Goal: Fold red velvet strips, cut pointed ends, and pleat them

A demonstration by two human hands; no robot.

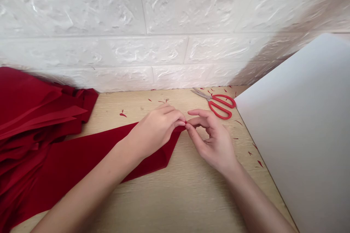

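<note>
A long strip of red cloth runs from the left across the wooden table to the middle. My left hand pinches the strip's right tip between thumb and fingers. Facing it from the right, my right hand has its thumb and a finger closed on the same tip, the other fingers curled loosely. The strip's lower edge hangs in a fold below my left hand. Scissors with red handles lie behind my right hand, their blades pointing to the back left.
A heap of red cloth fills the left side. Small red scraps are scattered over the table. A large white panel stands at the right, and a white brick-patterned wall rises behind.
</note>
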